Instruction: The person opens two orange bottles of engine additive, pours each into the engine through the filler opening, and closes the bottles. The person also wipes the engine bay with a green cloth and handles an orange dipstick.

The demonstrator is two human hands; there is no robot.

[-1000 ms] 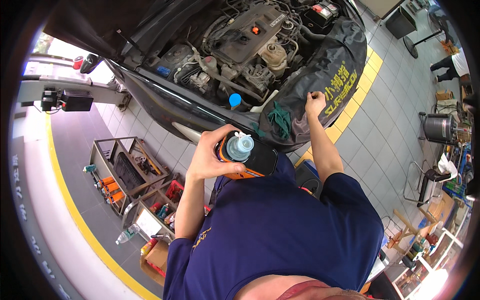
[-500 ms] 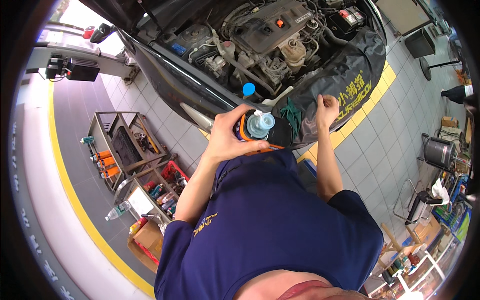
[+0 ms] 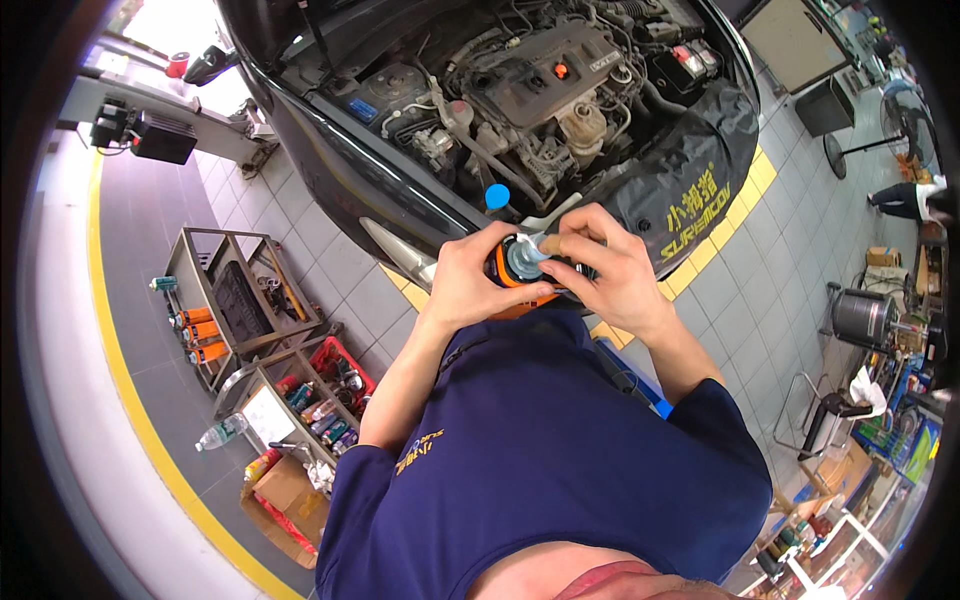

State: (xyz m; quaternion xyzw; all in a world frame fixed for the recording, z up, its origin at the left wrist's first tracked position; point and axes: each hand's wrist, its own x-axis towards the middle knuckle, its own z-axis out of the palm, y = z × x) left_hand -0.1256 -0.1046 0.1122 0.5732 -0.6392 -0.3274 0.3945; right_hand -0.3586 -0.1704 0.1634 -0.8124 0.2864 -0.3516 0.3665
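Note:
A squat orange-and-black bottle is held in front of my chest, its translucent pale-blue neck pointing up. My left hand wraps round its left side, thumb across the near side. On the right, the fingers and thumb of my right hand pinch the pale-blue spout on top; they hide part of it. Just beyond the bottle, a round blue cap stands at the edge of the car's engine bay. The far side of the bottle is mostly hidden.
A black protective cover drapes the car's front edge. To the left stands a metal tool cart carrying several orange bottles, with a clear plastic bottle beside it. A floor fan and a black reel are on the right.
My right hand has come left from beside the cover and closed on the bottle's spout. The bottle has shifted slightly right. The green cloth behind it is now hidden.

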